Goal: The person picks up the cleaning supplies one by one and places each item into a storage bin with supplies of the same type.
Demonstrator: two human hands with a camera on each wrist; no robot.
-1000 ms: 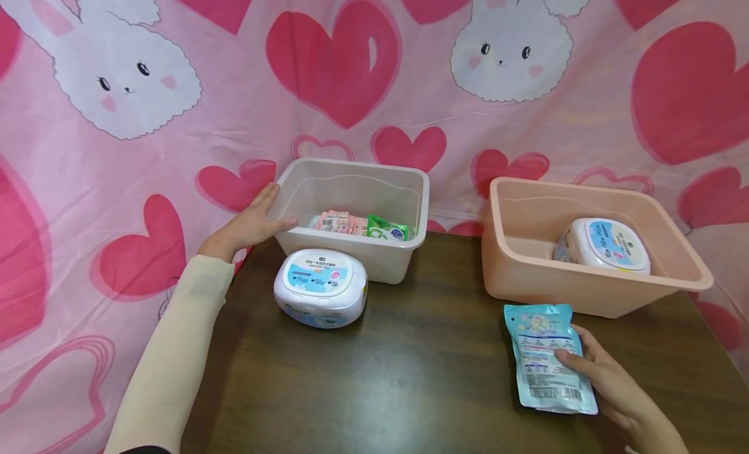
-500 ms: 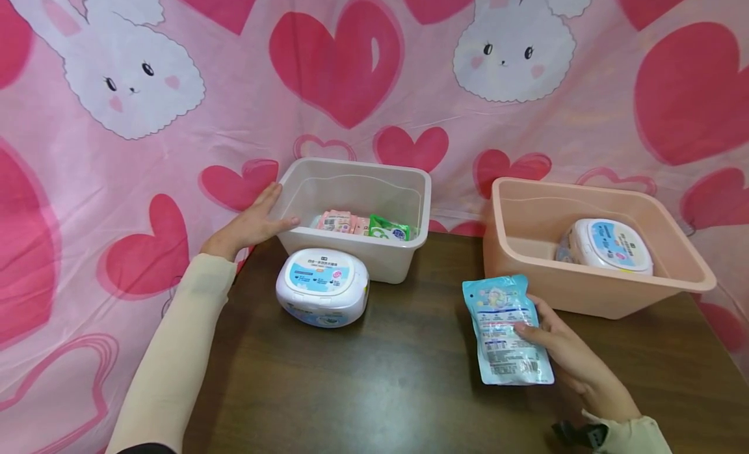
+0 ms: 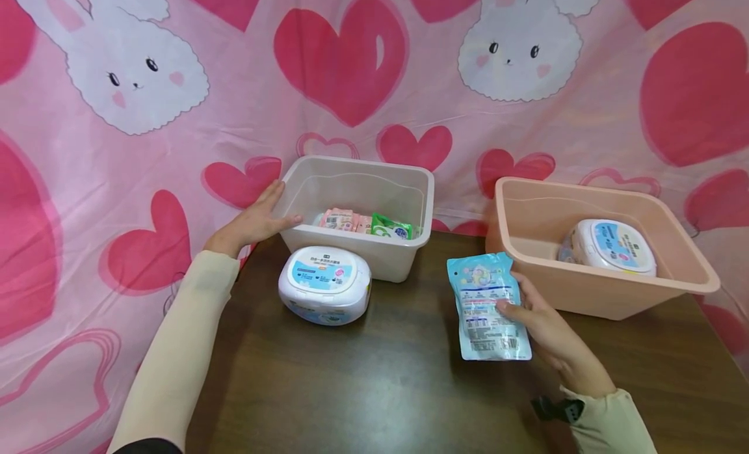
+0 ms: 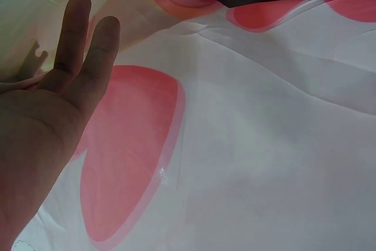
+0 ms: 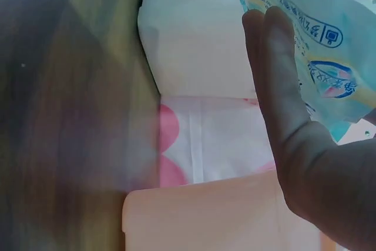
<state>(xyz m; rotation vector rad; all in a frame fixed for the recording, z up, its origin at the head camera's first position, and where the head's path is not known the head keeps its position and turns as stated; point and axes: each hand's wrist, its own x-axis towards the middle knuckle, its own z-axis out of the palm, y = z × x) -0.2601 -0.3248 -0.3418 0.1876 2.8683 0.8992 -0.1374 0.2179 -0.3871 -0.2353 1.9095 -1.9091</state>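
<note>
My right hand (image 3: 547, 333) holds a light blue printed pouch (image 3: 488, 317) above the table, thumb on the face towards me. In the right wrist view the fingers (image 5: 273, 69) lie along the pouch's other side (image 5: 329, 45). On the left, my left hand (image 3: 251, 220) rests against the left corner of a greyish-white plastic bin (image 3: 351, 242), its thumb near the front rim. The left wrist view shows two outstretched fingers (image 4: 97, 57). Pink packets (image 3: 339, 220) and a green packet (image 3: 391, 228) lie inside that bin.
A white lidded tub (image 3: 324, 294) stands before the greyish-white bin. At the right, a peach bin (image 3: 585, 291) contains another white tub (image 3: 614, 249). Both bins stand on the dark wooden table (image 3: 374, 389), with a pink heart-patterned cloth (image 3: 409, 83) behind them.
My right hand has carried the blue pouch left and upward, from in front of the peach bin to the gap between the bins. The left hand has stayed at its bin.
</note>
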